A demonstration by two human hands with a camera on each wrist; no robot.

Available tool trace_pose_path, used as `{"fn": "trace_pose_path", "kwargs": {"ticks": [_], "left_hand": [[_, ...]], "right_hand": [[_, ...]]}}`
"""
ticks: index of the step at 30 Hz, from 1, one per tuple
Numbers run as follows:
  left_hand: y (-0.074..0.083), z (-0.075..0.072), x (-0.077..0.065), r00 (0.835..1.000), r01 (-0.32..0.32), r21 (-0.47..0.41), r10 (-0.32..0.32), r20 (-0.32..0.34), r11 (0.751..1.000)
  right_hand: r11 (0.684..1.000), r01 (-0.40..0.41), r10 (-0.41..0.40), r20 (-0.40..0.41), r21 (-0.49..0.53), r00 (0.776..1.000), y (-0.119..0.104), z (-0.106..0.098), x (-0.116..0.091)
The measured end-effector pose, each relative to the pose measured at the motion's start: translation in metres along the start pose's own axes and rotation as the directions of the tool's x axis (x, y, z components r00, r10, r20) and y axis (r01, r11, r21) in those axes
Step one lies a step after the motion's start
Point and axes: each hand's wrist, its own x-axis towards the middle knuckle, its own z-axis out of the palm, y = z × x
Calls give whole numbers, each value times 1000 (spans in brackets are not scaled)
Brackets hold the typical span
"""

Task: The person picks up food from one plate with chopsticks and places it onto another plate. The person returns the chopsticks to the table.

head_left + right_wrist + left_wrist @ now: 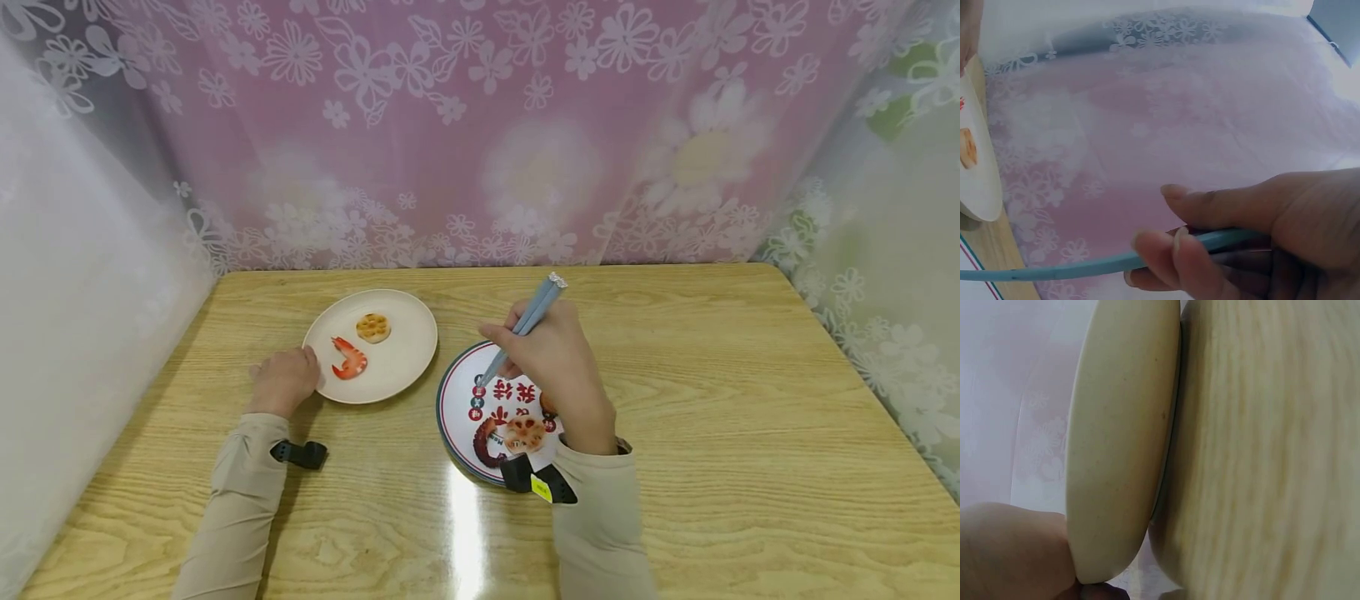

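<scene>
My right hand (551, 350) holds a pair of blue-grey chopsticks (537, 308) over a printed plate (448, 433) with red lettering. Their tips point down at the plate's left part; whether they touch it I cannot tell. A dark curled tentacle piece (486, 443) and a lotus root slice (524, 434) lie on this plate, and a brown piece (548, 403) is partly hidden by the wrist. To the left, my left hand (287, 381) pinches the rim of a cream plate (408, 358), thumb (1013, 550) at its edge. That plate bears a shrimp (350, 358) and a browned round slice (373, 327).
Both plates stand on a wood-grain table (750, 400). A pink flowered curtain (450, 150) hangs behind the far edge, with pale sheets at both sides. Dark bands with small cameras (300, 454) sit on the wrists.
</scene>
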Motion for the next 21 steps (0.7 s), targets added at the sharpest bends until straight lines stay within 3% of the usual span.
{"fn": "trace_pose_path", "kwargs": {"ticks": [12,21], "left_hand": [[0,2,1,1000,3,-3,-3,2,1000],[0,2,3,1000,15,-20,-15,18,1000]], "right_hand": [[999,-29,28,-17,-36,999,8,-25,-19],[994,53,-58,-50,-97,997,21,-45,-29]]}}
